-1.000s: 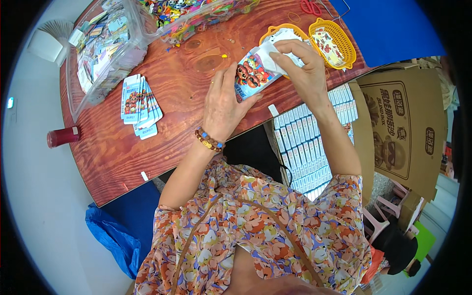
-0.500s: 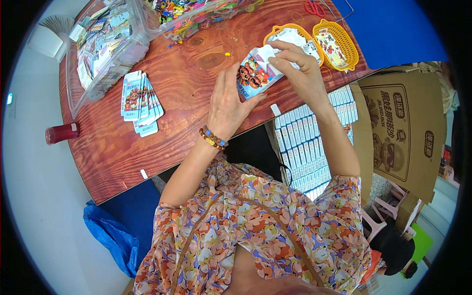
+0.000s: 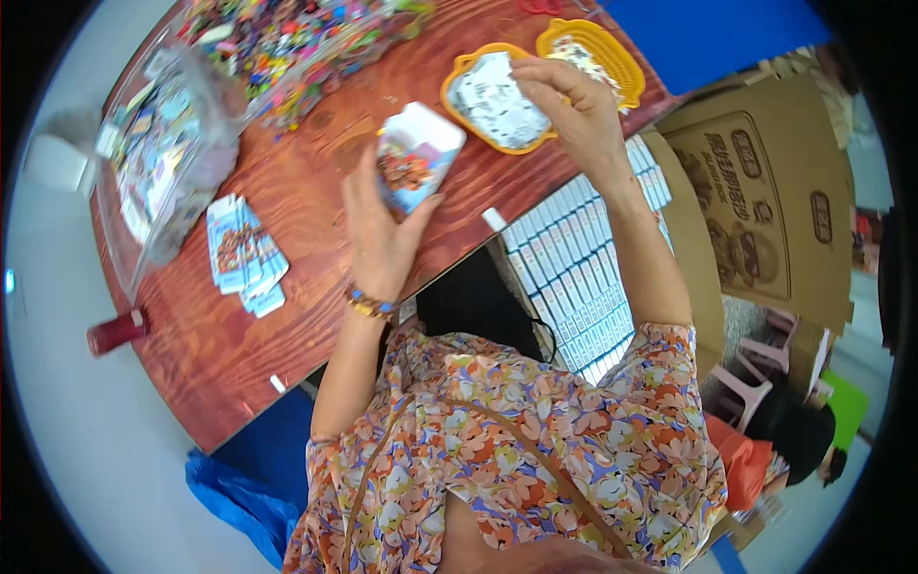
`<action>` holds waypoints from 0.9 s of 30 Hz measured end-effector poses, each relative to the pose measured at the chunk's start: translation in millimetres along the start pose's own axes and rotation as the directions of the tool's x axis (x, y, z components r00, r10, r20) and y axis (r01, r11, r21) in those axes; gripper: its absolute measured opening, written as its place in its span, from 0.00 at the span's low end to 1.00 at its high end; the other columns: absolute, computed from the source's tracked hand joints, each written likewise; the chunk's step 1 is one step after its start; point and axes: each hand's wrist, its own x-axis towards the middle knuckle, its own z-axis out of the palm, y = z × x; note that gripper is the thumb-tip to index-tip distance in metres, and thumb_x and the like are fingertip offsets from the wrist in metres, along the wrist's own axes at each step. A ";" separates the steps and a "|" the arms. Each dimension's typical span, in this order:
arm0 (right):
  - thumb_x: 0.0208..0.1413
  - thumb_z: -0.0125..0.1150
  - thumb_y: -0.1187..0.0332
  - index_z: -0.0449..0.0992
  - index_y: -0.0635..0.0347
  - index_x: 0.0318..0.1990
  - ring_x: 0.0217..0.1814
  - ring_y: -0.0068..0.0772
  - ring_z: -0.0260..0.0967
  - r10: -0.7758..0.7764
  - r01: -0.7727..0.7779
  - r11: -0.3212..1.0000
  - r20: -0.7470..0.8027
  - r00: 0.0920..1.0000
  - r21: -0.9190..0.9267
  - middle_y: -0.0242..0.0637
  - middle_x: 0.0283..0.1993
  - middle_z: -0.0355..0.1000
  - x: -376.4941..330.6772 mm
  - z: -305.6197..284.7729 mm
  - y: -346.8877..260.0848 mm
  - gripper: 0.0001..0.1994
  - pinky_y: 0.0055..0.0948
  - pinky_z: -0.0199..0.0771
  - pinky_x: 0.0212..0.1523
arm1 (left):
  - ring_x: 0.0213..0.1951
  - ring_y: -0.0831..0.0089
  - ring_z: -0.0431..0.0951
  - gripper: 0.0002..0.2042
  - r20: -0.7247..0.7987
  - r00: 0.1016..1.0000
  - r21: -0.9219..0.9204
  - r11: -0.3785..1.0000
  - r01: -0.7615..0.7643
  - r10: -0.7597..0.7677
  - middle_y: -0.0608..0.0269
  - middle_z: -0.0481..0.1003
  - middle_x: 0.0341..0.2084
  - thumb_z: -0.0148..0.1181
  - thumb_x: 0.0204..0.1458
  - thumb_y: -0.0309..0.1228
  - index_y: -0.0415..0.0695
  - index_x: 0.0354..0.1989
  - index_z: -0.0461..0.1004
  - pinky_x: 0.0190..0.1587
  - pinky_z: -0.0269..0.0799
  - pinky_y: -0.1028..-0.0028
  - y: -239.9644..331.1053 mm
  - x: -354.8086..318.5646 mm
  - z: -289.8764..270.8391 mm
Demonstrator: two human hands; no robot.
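Holding a packet [image 3: 413, 163] in the left hand [image 3: 382, 239], right hand [image 3: 574, 105] apart

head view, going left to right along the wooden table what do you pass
red cylinder → clear bag of cards → fanned stack of packets → left hand holding an open packet → orange tray → right hand

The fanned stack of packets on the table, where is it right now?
In the head view the fanned stack of packets lies on the wooden table, to the left of the left hand and beside the clear plastic bag.
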 end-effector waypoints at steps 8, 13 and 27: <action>0.53 0.66 0.61 0.82 0.59 0.41 0.44 0.31 0.77 0.448 -0.374 0.607 -0.087 0.890 -0.702 0.39 0.41 0.80 39.4 -100.2 86.9 0.13 0.33 0.71 0.51 | 0.56 0.48 0.68 0.40 0.012 0.998 -0.059 0.997 0.058 -0.057 0.44 0.66 0.54 0.76 0.41 0.29 0.36 0.63 0.59 0.59 0.65 0.59 -17.2 -9.0 15.0; 0.51 0.62 0.61 0.78 0.56 0.32 0.43 0.42 0.77 0.483 -0.041 0.317 0.124 0.867 -0.948 0.41 0.35 0.78 51.9 -95.4 106.3 0.09 0.40 0.67 0.50 | 0.55 0.49 0.69 0.40 0.020 0.998 -0.083 0.995 0.056 -0.055 0.44 0.66 0.53 0.77 0.41 0.29 0.36 0.63 0.59 0.58 0.66 0.59 -15.4 -9.6 16.6; 0.58 0.55 0.58 0.82 0.58 0.42 0.41 0.45 0.78 0.433 -0.255 0.648 0.072 0.898 -0.717 0.46 0.38 0.79 40.1 -118.3 89.1 0.15 0.40 0.75 0.41 | 0.52 0.50 0.71 0.39 0.013 1.000 -0.074 0.997 0.006 -0.005 0.46 0.68 0.50 0.77 0.41 0.29 0.37 0.62 0.61 0.55 0.69 0.60 -6.8 -15.3 1.9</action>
